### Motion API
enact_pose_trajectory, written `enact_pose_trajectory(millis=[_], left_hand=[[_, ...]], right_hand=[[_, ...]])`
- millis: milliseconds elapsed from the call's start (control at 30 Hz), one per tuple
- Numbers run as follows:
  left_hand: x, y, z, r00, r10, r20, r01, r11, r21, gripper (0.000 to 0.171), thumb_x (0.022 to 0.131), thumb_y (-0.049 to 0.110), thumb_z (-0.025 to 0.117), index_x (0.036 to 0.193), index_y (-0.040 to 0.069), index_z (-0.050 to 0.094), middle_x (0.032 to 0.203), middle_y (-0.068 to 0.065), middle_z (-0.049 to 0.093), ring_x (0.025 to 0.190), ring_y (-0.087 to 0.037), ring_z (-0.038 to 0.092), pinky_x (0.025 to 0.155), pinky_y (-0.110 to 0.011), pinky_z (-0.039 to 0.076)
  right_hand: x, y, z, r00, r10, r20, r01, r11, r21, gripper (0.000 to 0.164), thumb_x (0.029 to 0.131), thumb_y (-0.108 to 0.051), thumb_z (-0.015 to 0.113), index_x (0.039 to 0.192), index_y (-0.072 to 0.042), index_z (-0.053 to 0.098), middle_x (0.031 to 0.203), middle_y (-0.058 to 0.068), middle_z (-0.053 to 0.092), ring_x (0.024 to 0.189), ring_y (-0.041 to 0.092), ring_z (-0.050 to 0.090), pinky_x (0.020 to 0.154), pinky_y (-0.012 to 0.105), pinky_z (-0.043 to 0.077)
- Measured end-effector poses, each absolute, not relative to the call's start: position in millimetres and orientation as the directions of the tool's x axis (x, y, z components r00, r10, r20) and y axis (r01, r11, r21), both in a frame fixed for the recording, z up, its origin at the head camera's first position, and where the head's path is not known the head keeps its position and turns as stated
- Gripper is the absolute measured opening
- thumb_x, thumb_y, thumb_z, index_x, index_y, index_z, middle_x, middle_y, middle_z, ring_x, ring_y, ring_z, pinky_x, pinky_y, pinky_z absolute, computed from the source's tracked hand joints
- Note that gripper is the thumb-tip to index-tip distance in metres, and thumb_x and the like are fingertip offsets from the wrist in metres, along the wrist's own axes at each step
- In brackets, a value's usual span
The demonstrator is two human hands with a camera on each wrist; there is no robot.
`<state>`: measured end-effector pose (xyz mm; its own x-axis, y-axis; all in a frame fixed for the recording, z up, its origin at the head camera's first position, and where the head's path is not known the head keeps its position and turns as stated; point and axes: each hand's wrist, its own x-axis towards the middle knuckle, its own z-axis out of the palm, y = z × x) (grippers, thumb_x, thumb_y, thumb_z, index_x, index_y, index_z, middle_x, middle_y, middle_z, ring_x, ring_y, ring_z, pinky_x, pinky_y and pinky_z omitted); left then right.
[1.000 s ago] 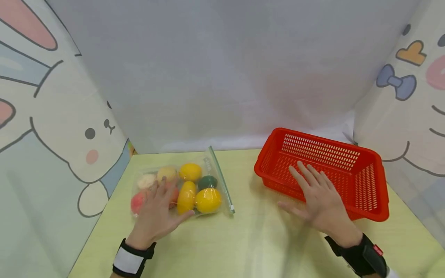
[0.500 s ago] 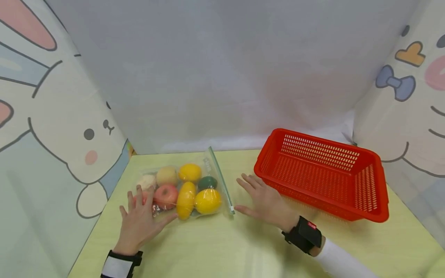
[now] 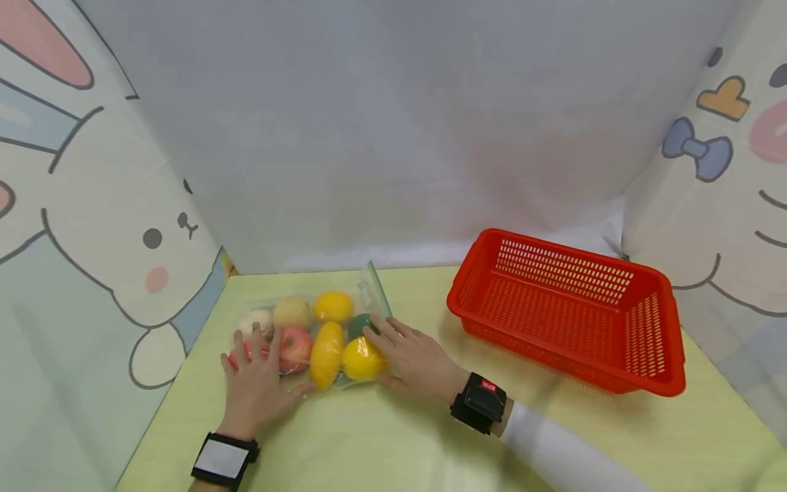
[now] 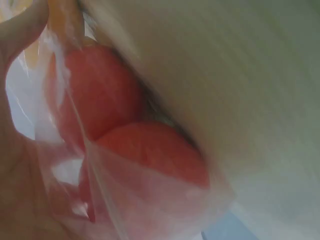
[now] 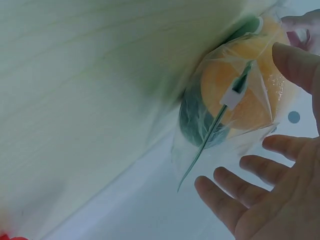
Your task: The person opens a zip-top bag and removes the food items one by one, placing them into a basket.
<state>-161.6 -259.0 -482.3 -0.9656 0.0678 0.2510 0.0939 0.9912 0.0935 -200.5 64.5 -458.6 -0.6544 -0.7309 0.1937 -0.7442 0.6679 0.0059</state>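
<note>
A clear zip bag [image 3: 371,292] lies on the table, filled with several fruits. Through the plastic show a red apple [image 3: 296,349], a long yellow mango [image 3: 327,354], a round yellow fruit [image 3: 363,359] and a dark green one [image 3: 358,325]. My left hand [image 3: 253,389] spreads its fingers over the bag's left end; the left wrist view has two red fruits [image 4: 100,90] under the film. My right hand [image 3: 418,362] reaches over the bag's zip end, fingers extended. In the right wrist view a white slider [image 5: 233,95] sits on the green zip, near the outstretched fingers.
A red perforated plastic basket [image 3: 565,321] stands at the right of the table, nothing inside it. A pale sheet [image 3: 418,137] rises behind the table [image 3: 369,444], and cartoon-printed cloth [image 3: 80,287] hangs at both sides.
My right hand has swept left from over the basket to the bag's zip end. My left hand has drawn back and down a little, then shifted slightly right, staying over the bag's left end.
</note>
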Motion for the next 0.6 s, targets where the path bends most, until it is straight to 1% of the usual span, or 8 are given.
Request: enact_pose_trajectory(millis=[67, 133, 233, 300, 433, 600], left_hand=[[-164, -258, -484, -0.962, 0.074, 0.261, 0.099, 0.992, 0.081, 0.124, 0.071, 0.080, 0.078, 0.160, 0.002, 0.039, 0.165, -0.036, 0.030, 0.150, -0.069, 0.019, 0.109, -0.091, 0.023], [-167, -256, -484, -0.959, 0.086, 0.270, 0.112, 0.990, 0.082, 0.122, 0.072, 0.080, 0.078, 0.159, 0.003, 0.041, 0.164, -0.034, 0.034, 0.151, -0.068, 0.020, 0.109, -0.091, 0.023], [-171, -254, -482, -0.960, 0.104, 0.260, 0.135, 0.985, 0.103, 0.118, 0.072, 0.077, 0.079, 0.157, 0.004, 0.044, 0.164, -0.032, 0.034, 0.151, -0.067, 0.020, 0.109, -0.091, 0.022], [-174, -253, -480, -0.961, 0.121, 0.250, 0.154, 0.981, 0.117, 0.115, 0.073, 0.076, 0.080, 0.156, 0.006, 0.045, 0.164, -0.032, 0.033, 0.151, -0.067, 0.020, 0.109, -0.092, 0.020], [-182, -252, -476, -0.954, 0.166, 0.250, 0.206, 0.968, 0.142, 0.109, 0.073, 0.071, 0.084, 0.155, 0.008, 0.049, 0.164, -0.031, 0.034, 0.151, -0.067, 0.022, 0.109, -0.092, 0.021], [-195, -250, -469, -0.947, 0.227, 0.229, 0.269, 0.947, 0.173, 0.106, 0.073, 0.068, 0.085, 0.155, 0.009, 0.052, 0.166, -0.029, 0.035, 0.152, -0.065, 0.023, 0.109, -0.091, 0.021]], right_hand=[[-204, 61, -460, -0.635, -0.751, 0.184, -0.762, 0.647, 0.011, 0.087, 0.096, -0.052, 0.072, 0.165, -0.014, 0.035, 0.172, 0.013, 0.036, 0.153, 0.036, 0.046, 0.119, 0.046, 0.049], [-207, 60, -461, -0.627, -0.758, 0.180, -0.772, 0.636, -0.008, 0.085, 0.097, -0.049, 0.073, 0.165, -0.014, 0.036, 0.170, 0.012, 0.040, 0.152, 0.035, 0.048, 0.116, 0.046, 0.051], [-208, 61, -463, -0.649, -0.747, 0.147, -0.760, 0.645, -0.081, 0.082, 0.096, -0.043, 0.075, 0.164, -0.015, 0.037, 0.167, 0.010, 0.046, 0.147, 0.034, 0.054, 0.107, 0.047, 0.058], [-207, 62, -464, -0.672, -0.730, 0.125, -0.740, 0.658, -0.137, 0.081, 0.096, -0.040, 0.076, 0.163, -0.015, 0.038, 0.165, 0.009, 0.048, 0.144, 0.033, 0.056, 0.102, 0.048, 0.060], [-201, 67, -464, -0.709, -0.698, 0.103, -0.702, 0.682, -0.205, 0.079, 0.096, -0.038, 0.076, 0.162, -0.016, 0.040, 0.163, 0.010, 0.052, 0.142, 0.032, 0.058, 0.102, 0.049, 0.061], [-188, 72, -466, -0.747, -0.656, 0.109, -0.662, 0.719, -0.214, 0.078, 0.095, -0.042, 0.076, 0.160, -0.014, 0.044, 0.157, 0.009, 0.058, 0.136, 0.032, 0.062, 0.101, 0.048, 0.061]])
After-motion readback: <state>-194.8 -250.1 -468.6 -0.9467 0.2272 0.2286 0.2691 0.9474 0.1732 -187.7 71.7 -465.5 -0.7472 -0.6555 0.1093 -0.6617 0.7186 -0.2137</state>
